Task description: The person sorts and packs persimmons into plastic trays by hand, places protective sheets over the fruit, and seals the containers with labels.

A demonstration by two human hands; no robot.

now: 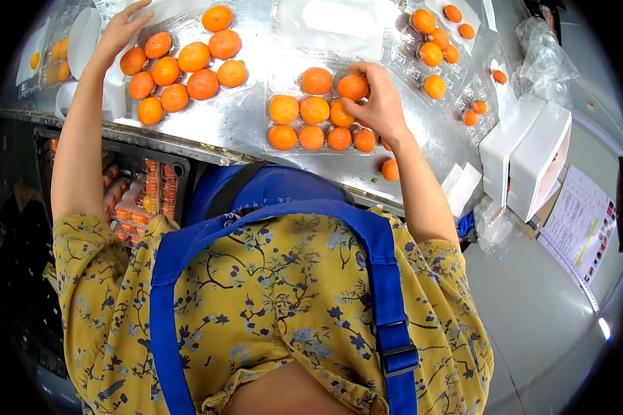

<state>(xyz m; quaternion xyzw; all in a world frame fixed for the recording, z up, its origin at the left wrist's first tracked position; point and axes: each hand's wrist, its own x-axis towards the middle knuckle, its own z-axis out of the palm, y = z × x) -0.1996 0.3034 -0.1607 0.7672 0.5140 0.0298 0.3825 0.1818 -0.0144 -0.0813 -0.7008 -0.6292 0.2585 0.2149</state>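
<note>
My right hand [381, 100] curls its thumb and fingers around a mandarin [351, 87] at the upper right of a clear plastic tray [275, 144]. Rows of mandarins [314, 110] fill much of this tray, and some at its right end are partly hidden by my hand. My left hand [123, 31] is raised at the upper left with its fingers stretched out and apart, holding nothing that I can see. Beside it, a second clear tray holds several mandarins [194, 57].
A metal table [256, 131] bears both trays. More fruit [431, 54] sits in clear packaging at the upper right. One loose mandarin [390, 170] lies near the front edge. White foam boxes [512, 152] stand at the right; a black crate [180, 166] with packed fruit is below the table.
</note>
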